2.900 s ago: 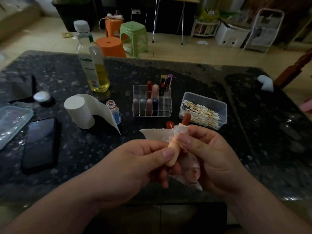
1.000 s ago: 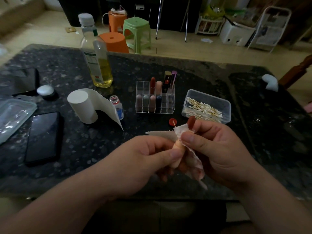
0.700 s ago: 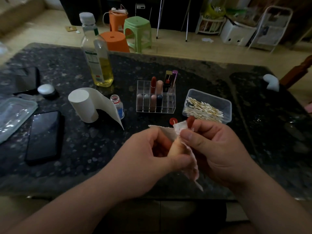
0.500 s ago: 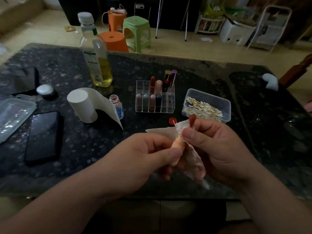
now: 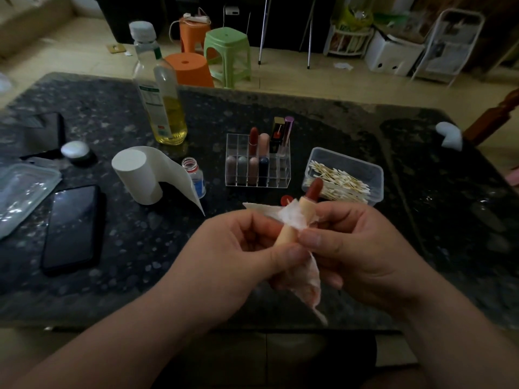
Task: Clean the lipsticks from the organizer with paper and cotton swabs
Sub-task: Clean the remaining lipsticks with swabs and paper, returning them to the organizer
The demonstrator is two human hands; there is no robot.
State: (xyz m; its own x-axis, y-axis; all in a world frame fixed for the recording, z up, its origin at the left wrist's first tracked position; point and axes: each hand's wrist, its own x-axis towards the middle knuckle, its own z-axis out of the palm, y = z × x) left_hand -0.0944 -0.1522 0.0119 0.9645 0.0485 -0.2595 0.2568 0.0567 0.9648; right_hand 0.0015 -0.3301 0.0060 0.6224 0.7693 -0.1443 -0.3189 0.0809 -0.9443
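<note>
My left hand (image 5: 238,262) pinches the lower end of an open peach-cased lipstick (image 5: 295,223) whose dark red tip points up and away. My right hand (image 5: 362,254) holds a crumpled, red-stained piece of paper (image 5: 297,220) wrapped against the lipstick's case, thumb pressing on the near side. Behind them stands the clear organizer (image 5: 257,161) with several lipsticks in it. A clear tub of cotton swabs (image 5: 344,175) sits to its right. A paper roll (image 5: 137,175) with a loose sheet stands to the left.
A tall bottle of yellow liquid (image 5: 160,88), a small open bottle (image 5: 195,175), a red cap (image 5: 286,200), a dark phone (image 5: 71,226), a clear lid (image 5: 22,192) and a small round jar (image 5: 75,150) lie on the dark stone table (image 5: 140,276). Stools stand beyond the far edge.
My right hand has slid the paper down along the lipstick case, so more of the case and the red tip shows. Both hands keep their hold.
</note>
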